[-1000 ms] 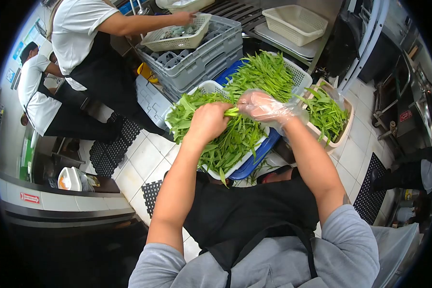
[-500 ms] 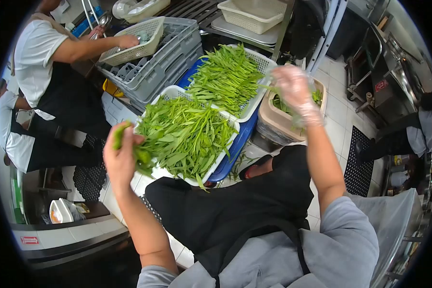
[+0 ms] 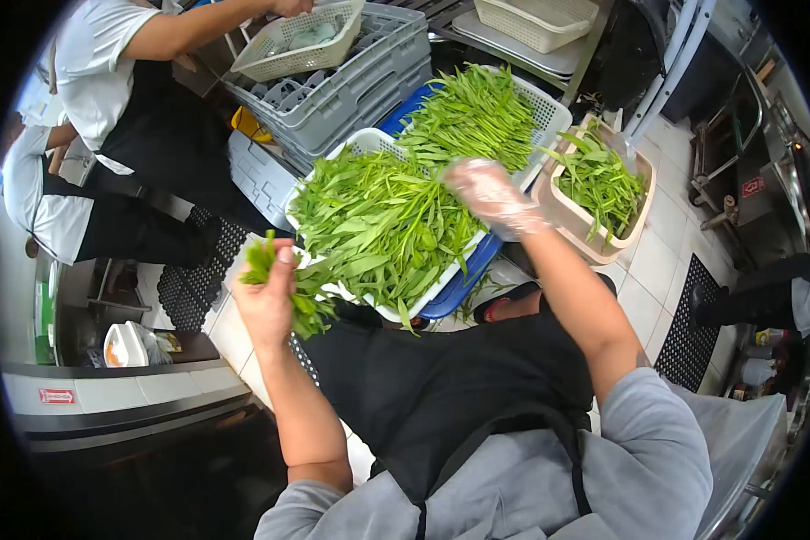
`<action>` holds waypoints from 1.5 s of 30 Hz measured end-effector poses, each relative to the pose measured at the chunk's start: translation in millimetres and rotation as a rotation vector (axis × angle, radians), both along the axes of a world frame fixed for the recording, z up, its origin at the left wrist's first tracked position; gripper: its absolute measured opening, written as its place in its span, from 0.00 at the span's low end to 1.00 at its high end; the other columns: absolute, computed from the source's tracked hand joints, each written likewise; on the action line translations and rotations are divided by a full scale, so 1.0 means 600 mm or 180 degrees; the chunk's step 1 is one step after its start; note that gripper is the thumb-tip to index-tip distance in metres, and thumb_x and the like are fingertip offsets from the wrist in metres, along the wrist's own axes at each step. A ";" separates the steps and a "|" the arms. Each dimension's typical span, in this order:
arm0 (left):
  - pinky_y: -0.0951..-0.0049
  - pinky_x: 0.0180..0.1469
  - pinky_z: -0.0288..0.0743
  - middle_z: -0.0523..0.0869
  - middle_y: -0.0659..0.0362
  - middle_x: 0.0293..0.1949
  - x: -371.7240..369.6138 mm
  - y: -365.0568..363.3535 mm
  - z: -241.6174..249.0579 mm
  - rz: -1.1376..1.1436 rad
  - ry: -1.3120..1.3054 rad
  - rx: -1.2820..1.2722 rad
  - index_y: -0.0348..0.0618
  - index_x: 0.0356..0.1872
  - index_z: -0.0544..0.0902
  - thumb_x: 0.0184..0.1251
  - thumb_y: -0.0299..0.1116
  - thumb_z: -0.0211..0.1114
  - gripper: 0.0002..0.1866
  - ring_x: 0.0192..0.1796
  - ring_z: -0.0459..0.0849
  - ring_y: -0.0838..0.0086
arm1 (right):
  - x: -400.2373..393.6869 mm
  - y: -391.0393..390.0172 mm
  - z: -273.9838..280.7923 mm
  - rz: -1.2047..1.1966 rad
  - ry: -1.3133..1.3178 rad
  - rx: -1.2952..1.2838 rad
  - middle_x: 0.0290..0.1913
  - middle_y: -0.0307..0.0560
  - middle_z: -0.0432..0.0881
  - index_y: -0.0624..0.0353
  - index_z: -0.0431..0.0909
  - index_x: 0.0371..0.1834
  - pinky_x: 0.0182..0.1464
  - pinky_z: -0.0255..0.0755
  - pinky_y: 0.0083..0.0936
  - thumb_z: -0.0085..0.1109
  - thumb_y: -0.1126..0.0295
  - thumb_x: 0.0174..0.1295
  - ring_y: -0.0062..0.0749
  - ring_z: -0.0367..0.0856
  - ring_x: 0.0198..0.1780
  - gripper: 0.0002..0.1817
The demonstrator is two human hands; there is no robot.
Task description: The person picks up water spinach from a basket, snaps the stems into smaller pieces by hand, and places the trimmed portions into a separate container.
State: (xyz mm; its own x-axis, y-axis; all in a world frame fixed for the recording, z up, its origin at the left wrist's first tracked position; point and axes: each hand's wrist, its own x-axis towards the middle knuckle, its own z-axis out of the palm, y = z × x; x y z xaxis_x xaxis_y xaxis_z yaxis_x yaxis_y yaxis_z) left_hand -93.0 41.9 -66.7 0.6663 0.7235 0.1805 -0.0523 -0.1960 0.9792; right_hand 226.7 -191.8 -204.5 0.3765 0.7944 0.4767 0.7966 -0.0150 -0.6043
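My left hand (image 3: 268, 309), bare, is closed around a small bunch of water spinach (image 3: 259, 261), leaves showing above and below the fingers. My right hand (image 3: 490, 193), in a clear plastic glove, is over the right side of the front white basket (image 3: 441, 286), close to the heaped water spinach (image 3: 378, 220). Its fingers are blurred and partly hidden, so their grip cannot be told. Behind, a second white basket (image 3: 549, 117) holds water spinach (image 3: 472, 117) with the stems lined up. A beige bin (image 3: 544, 193) at the right contains more cut greens (image 3: 603, 184).
Stacked grey dish racks (image 3: 333, 117) stand behind the baskets, topped by a cream basket (image 3: 306, 49). A co-worker in a black apron (image 3: 166, 135) reaches over it. The baskets are on a blue crate (image 3: 463, 283). Metal poles (image 3: 675, 72) rise behind the bin.
My right hand has moved left from above the beige bin to the front basket, uncovering the greens in the bin. My left hand still holds its bunch. The whole view has shifted.
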 end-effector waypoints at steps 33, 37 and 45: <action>0.51 0.52 0.80 0.89 0.40 0.41 0.273 0.011 0.001 -0.1448 0.1779 0.2535 0.43 0.48 0.90 0.66 0.38 0.71 0.15 0.46 0.87 0.42 | -0.040 0.078 0.213 0.0076 0.0019 -0.0869 0.47 0.62 0.88 0.61 0.87 0.49 0.61 0.76 0.43 0.59 0.67 0.60 0.56 0.85 0.55 0.17; 0.51 0.53 0.79 0.89 0.39 0.42 0.278 0.012 0.003 -0.1513 0.1844 0.2575 0.42 0.49 0.90 0.66 0.39 0.71 0.16 0.48 0.87 0.42 | -0.033 0.083 0.205 0.0094 -0.0065 -0.0800 0.45 0.62 0.88 0.61 0.87 0.48 0.60 0.76 0.45 0.60 0.66 0.60 0.56 0.85 0.53 0.17; 0.49 0.54 0.79 0.89 0.39 0.43 0.288 0.000 -0.011 -0.1403 0.2133 0.2859 0.43 0.49 0.89 0.67 0.40 0.69 0.15 0.49 0.86 0.41 | -0.085 0.098 0.188 -0.1069 -0.1416 -0.0691 0.32 0.53 0.87 0.56 0.84 0.29 0.35 0.83 0.42 0.59 0.70 0.61 0.51 0.89 0.33 0.06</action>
